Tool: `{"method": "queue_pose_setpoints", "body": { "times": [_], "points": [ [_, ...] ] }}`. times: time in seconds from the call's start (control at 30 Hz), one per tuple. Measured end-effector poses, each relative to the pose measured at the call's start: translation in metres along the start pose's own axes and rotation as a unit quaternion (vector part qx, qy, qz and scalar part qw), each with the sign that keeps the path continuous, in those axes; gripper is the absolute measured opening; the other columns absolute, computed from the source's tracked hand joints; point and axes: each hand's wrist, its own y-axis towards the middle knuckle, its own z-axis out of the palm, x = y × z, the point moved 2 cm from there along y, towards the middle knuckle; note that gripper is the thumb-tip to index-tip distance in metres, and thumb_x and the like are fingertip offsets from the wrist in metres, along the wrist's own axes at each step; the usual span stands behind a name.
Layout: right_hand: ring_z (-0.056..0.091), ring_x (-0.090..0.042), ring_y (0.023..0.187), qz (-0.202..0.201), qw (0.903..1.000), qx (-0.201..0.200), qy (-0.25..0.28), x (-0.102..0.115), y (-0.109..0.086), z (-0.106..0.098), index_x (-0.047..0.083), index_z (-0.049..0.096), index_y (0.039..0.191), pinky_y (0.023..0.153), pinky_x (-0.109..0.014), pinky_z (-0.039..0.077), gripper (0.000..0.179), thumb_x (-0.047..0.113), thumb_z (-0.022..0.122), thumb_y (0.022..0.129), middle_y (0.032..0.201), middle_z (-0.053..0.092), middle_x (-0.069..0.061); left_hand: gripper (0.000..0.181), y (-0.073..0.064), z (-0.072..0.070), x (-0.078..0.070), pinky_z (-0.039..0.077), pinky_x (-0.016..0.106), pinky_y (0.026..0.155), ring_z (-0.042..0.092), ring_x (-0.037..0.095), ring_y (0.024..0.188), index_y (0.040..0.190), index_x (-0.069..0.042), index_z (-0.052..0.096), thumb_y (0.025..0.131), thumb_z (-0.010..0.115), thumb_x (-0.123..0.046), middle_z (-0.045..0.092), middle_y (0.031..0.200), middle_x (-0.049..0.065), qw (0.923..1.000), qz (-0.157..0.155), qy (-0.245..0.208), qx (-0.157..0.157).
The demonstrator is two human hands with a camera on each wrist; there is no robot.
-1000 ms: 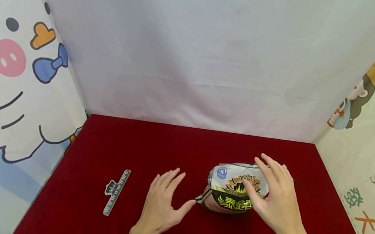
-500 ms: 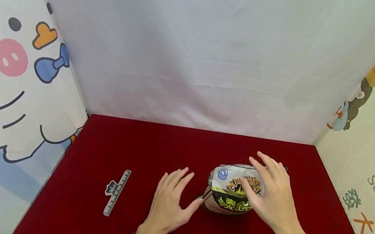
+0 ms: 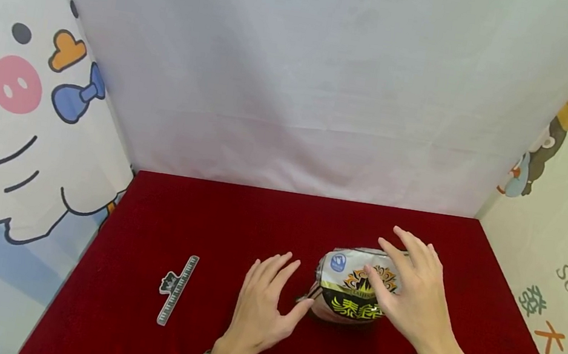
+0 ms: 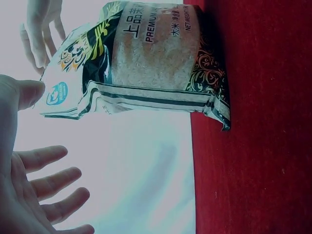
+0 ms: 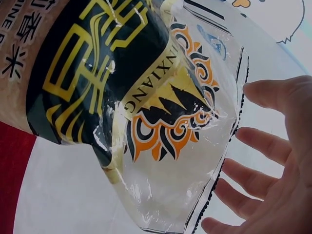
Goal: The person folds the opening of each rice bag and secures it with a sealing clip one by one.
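Note:
A bag of rice point(image 3: 350, 300), plastic with a white top, black-and-yellow lettering and a clear window, stands upright on the red cloth. My left hand point(image 3: 264, 312) is spread at the bag's left side, its thumb closest to the bag. In the left wrist view the thumb point(image 4: 30, 93) overlaps the upper corner of the bag. My right hand point(image 3: 416, 301) hovers by the bag's right part, fingers parted and slightly bent. Its fingertips show right along the bag's top edge point(image 5: 214, 183) in the right wrist view. Neither hand pinches the plastic.
To the left on the red cloth point(image 3: 234, 212) lies a long flat clip point(image 3: 176, 290) with a ruler-like bar and a dark grip. A pale curtain point(image 3: 320, 84) closes off the back, and printed cloths with cartoon figures hang at both sides.
My left hand has moved to the right, closer to the bag. My right hand has shifted slightly left. Bag and clip stay where they were.

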Motion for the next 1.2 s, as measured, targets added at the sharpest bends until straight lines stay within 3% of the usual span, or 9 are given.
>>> {"method": "queue_pose_setpoints", "body": {
  "times": [0.43, 0.73, 1.2],
  "points": [
    [0.057, -0.048, 0.130, 0.001, 0.9998, -0.018, -0.005, 0.001, 0.001, 0.001, 0.001, 0.074, 0.127, 0.110, -0.081, 0.032, 0.050, 0.013, 0.086, 0.080, 0.145, 0.064, -0.021, 0.062, 0.013, 0.002, -0.011, 0.047, 0.059, 0.116, 0.059, 0.030, 0.138, 0.143, -0.014, 0.067, 0.091, 0.080, -0.045, 0.062, 0.152, 0.007, 0.9997, 0.010, -0.009, 0.022],
    [0.058, -0.046, 0.131, 0.005, 0.9998, 0.001, -0.017, 0.004, 0.002, 0.005, 0.002, 0.074, 0.126, 0.113, -0.083, 0.027, 0.048, 0.013, 0.087, 0.081, 0.140, 0.066, -0.022, 0.061, 0.022, 0.002, -0.013, 0.053, 0.051, 0.110, 0.062, 0.029, 0.133, 0.139, -0.013, 0.069, 0.089, 0.082, -0.044, 0.065, 0.148, 0.008, 0.9997, 0.022, 0.011, -0.003],
    [0.064, -0.044, 0.123, -0.006, 0.9996, 0.017, -0.023, 0.006, 0.005, 0.011, 0.003, 0.077, 0.121, 0.112, -0.085, 0.025, 0.044, 0.010, 0.089, 0.080, 0.127, 0.075, -0.019, 0.061, 0.034, 0.017, -0.016, 0.059, 0.043, 0.096, 0.073, 0.023, 0.117, 0.142, -0.013, 0.067, 0.089, 0.082, -0.040, 0.075, 0.133, 0.004, 0.9999, -0.002, -0.001, 0.014]
  ]
}}
